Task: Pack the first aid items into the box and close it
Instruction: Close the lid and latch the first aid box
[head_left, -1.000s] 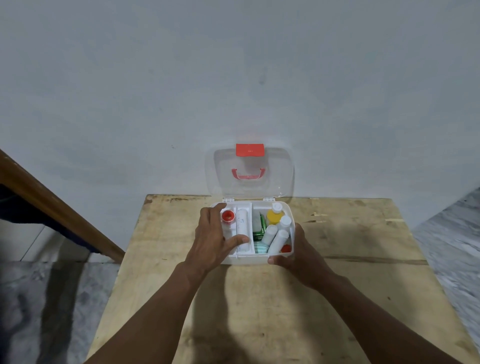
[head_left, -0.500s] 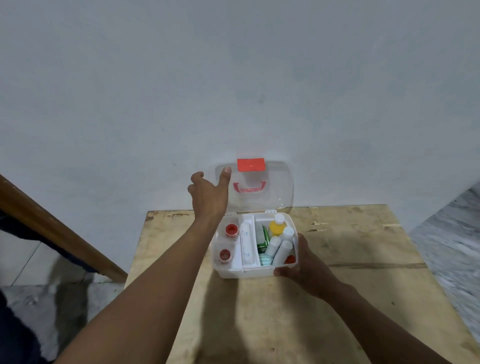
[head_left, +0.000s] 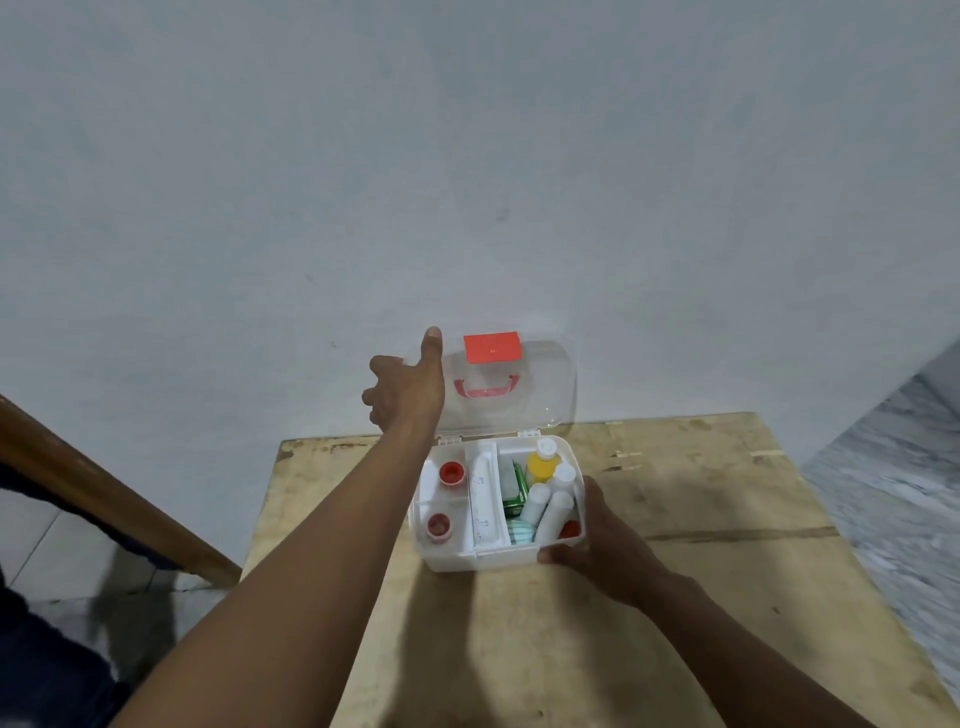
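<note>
A white first aid box (head_left: 457, 560) stands open on the wooden table (head_left: 675, 597). Inside lie two red-capped jars (head_left: 451, 474), a white tube (head_left: 482, 504), a green packet (head_left: 516, 488), a yellow bottle (head_left: 542, 464) and several white bottles (head_left: 553, 514). Its clear lid (head_left: 545, 384), with a red latch (head_left: 492, 347) and red handle (head_left: 486, 387), leans upright against the wall. My left hand (head_left: 408, 392) is at the lid's left edge, thumb up along it, fingers curled behind. My right hand (head_left: 605, 540) grips the box's front right corner.
The grey wall (head_left: 467, 182) stands right behind the table and lid. A brown wooden rail (head_left: 104, 493) slants down at the left. Tiled floor lies at the left and marbled floor (head_left: 893, 493) at the right.
My left hand left the box's tray and rose to the lid's left edge, thumb reaching higher along it. The right hand stayed on the box corner. The camera tilted slightly.
</note>
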